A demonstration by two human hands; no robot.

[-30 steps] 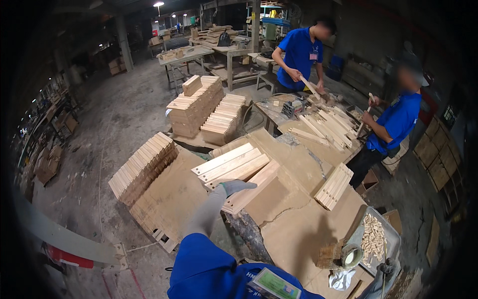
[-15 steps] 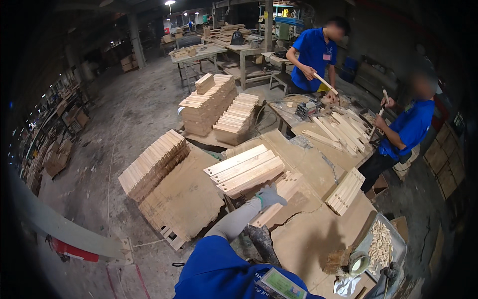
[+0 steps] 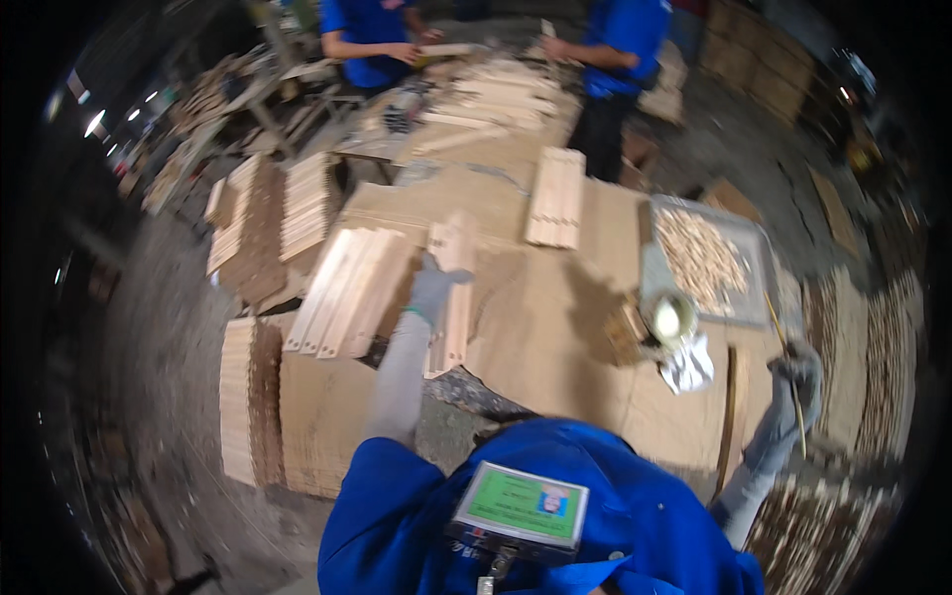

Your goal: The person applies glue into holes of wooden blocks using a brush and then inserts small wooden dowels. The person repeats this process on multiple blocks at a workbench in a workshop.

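Note:
My left hand (image 3: pixel 436 288), in a grey glove, rests with thumb and fingers apart on a short row of pale wooden slats (image 3: pixel 453 332). Beside it on the left lies a wider stack of slats (image 3: pixel 342 288) with dark holes at their near ends. At the far right, my gloved right hand (image 3: pixel 798 372) is closed around a thin stick (image 3: pixel 799 421), held roughly upright. Between the hands stands a round cup with whitish contents (image 3: pixel 670 317), against a wooden block (image 3: pixel 623 333). Behind the cup, a grey tray (image 3: pixel 766 288) holds many small wooden dowels (image 3: pixel 699 260).
Brown board (image 3: pixel 535 347) covers the worktable. Another slat bundle (image 3: pixel 557 203) lies farther back, and crumpled white material (image 3: pixel 688 367) sits by the cup. Slat stacks (image 3: pixel 243 397) stand at left. Two people in blue work across the table beside loose slats (image 3: pixel 496 94).
The view has swung to the right and down, bringing my right hand and its stick into sight. My left hand is still on the slats.

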